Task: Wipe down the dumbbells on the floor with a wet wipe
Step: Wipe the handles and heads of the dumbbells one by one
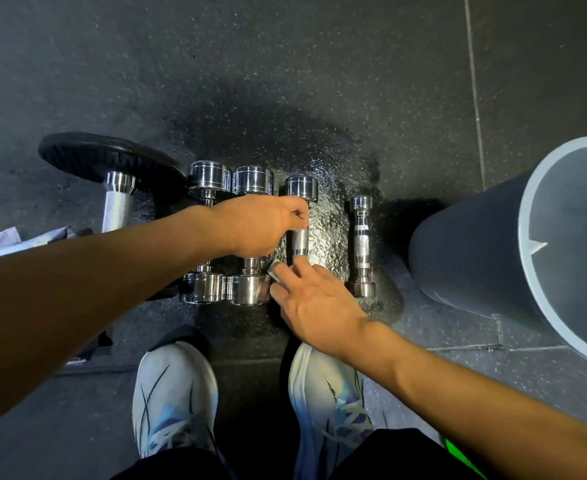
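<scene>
Several chrome dumbbells lie side by side on the dark rubber floor (285, 81). My left hand (264, 225) grips the upper handle of the third dumbbell (300, 188), just below its far head. My right hand (314, 303) covers that dumbbell's near head and holds a pale wet wipe (274, 270) against it with curled fingers. To the left lie two thicker dumbbells (209, 180) (252, 180), partly hidden by my left forearm. A small thin dumbbell (362, 244) lies to the right, untouched.
A big bar with a black weight plate (88, 157) lies at the left. A grey cylindrical bin (486, 244) stands at the right, close to the thin dumbbell. A white packet (15, 242) shows at the left edge. My two pale shoes (174, 393) stand below the dumbbells.
</scene>
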Demonstrator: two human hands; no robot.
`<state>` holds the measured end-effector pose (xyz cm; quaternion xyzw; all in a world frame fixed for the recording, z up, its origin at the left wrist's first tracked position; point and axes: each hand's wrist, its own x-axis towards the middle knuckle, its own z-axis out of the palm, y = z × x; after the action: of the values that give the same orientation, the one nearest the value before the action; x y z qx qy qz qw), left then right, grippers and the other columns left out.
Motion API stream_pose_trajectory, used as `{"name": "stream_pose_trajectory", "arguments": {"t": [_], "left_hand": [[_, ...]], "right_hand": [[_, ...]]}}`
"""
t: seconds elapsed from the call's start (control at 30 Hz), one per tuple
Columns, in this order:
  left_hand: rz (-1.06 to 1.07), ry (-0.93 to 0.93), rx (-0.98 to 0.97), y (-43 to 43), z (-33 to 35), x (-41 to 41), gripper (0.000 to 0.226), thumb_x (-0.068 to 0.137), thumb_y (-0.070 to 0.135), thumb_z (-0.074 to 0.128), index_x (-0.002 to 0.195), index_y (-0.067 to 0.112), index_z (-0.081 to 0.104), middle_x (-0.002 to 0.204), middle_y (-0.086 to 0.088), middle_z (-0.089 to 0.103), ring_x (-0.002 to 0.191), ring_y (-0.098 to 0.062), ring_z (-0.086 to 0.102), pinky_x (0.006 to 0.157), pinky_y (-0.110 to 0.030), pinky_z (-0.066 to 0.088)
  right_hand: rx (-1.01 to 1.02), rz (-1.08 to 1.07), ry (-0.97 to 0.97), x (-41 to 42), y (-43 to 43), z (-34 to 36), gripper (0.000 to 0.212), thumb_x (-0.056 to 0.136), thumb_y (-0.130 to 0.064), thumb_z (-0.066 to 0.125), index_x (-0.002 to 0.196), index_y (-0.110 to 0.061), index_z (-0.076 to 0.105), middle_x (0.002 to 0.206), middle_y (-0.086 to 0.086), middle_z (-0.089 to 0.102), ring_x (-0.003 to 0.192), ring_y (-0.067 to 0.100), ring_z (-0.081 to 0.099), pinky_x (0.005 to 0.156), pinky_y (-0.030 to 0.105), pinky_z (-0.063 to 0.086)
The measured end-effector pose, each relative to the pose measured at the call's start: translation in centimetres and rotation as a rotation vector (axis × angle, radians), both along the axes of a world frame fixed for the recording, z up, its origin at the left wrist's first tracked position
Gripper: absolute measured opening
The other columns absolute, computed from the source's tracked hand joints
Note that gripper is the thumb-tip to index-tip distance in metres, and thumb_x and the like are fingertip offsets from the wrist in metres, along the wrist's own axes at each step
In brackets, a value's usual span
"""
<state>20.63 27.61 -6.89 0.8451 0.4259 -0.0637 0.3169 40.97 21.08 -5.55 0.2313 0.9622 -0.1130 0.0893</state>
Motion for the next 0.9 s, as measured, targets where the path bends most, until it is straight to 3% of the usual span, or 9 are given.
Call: {"name": "stream_pose_trajectory", "arguments": {"t": [0.13,0.23,0.33,0.4,0.5,0.57,0.63,0.8,0.9], "left_hand": [[0.07,0.031,0.002,-0.2,1.0,0.7,0.064,0.088,-0.005,0.054,0.146,0.02,0.048,0.147,0.015,0.032,0.096,-0.013,0.065,0.077,-0.034,0.057],[0.12,-0.013,-0.05,-0.5,1.0,0.7,0.065,0.088,-0.006,0.053,0.147,0.021,0.046,0.154,0.012,0.028,0.109,-0.016,0.063,0.088,-0.035,0.055],[0.221,-0.086,-0.158,-0.7,1.8,0.5,0.072,0.087,-0.011,0.049,0.15,0.022,0.041,0.159,0.009,0.027,0.127,-0.019,0.053,0.104,-0.038,0.047],[0.307,-0.129,-0.227,-1.0,2.1,0.3,0.073,0.088,-0.013,0.046,0.149,0.027,0.039,0.158,0.008,0.028,0.129,-0.018,0.052,0.105,-0.039,0.048],[0.47,-0.243,-0.316,-1.5,1.6,0.1,0.066,0.09,-0.013,0.045,0.139,0.031,0.041,0.15,0.008,0.033,0.132,-0.016,0.05,0.102,-0.039,0.052],[0.579,-0.358,-0.359,-1.6,1.4,0.3,0.057,0.09,-0.014,0.043,0.13,0.026,0.043,0.145,0.003,0.037,0.139,-0.015,0.043,0.108,-0.037,0.048],[0.63,-0.418,-0.408,-1.6,1.4,0.3,0.053,0.089,-0.018,0.04,0.125,0.021,0.041,0.144,-0.002,0.039,0.143,-0.014,0.04,0.111,-0.035,0.045],[0.657,-0.446,-0.475,-1.7,1.9,0.2,0.055,0.086,-0.019,0.04,0.124,0.021,0.038,0.144,-0.006,0.04,0.141,-0.016,0.041,0.111,-0.037,0.045],[0.661,-0.358,-0.309,-2.1,1.5,0.3,0.05,0.087,-0.009,0.046,0.118,0.03,0.039,0.134,-0.001,0.043,0.127,-0.022,0.053,0.099,-0.046,0.053]], "right_hand": [[0.012,-0.026,0.043,0.2,1.4,-0.7,0.017,0.091,-0.026,0.067,0.1,-0.015,0.075,0.103,0.004,0.065,0.093,0.024,0.046,0.081,0.037,0.05],[-0.18,-0.352,0.189,0.6,2.3,-0.6,0.019,0.095,-0.013,0.065,0.114,-0.01,0.069,0.111,0.008,0.063,0.091,0.021,0.057,0.079,0.037,0.057],[-0.326,-0.648,0.287,0.6,2.6,-0.1,0.021,0.097,-0.011,0.064,0.117,-0.009,0.059,0.112,0.007,0.056,0.082,0.011,0.05,0.075,0.023,0.046],[-0.493,-0.879,0.366,0.4,2.9,0.2,0.023,0.093,-0.015,0.071,0.108,-0.011,0.054,0.101,0.002,0.055,0.074,0.006,0.048,0.067,0.014,0.04],[-0.684,-1.12,0.413,-0.1,3.7,0.1,0.035,0.087,-0.015,0.08,0.103,-0.012,0.049,0.082,-0.001,0.057,0.059,0.003,0.053,0.056,0.02,0.048],[-0.75,-1.206,0.396,-0.7,4.3,-0.2,0.039,0.085,-0.019,0.083,0.102,-0.017,0.048,0.085,0.003,0.064,0.066,0.017,0.068,0.061,0.034,0.058],[-0.782,-1.26,0.391,-1.3,5.2,-0.4,0.043,0.082,-0.023,0.086,0.1,-0.019,0.047,0.088,0.006,0.067,0.073,0.028,0.072,0.064,0.042,0.061],[-0.774,-1.287,0.376,-2.4,7.6,0.2,0.045,0.08,-0.02,0.087,0.105,-0.014,0.05,0.092,0.003,0.064,0.07,0.021,0.068,0.053,0.025,0.054],[-0.789,-1.357,0.43,-3.1,9.2,0.2,0.045,0.079,-0.018,0.088,0.104,-0.013,0.051,0.092,0.0,0.061,0.073,0.016,0.063,0.055,0.02,0.049]]}}
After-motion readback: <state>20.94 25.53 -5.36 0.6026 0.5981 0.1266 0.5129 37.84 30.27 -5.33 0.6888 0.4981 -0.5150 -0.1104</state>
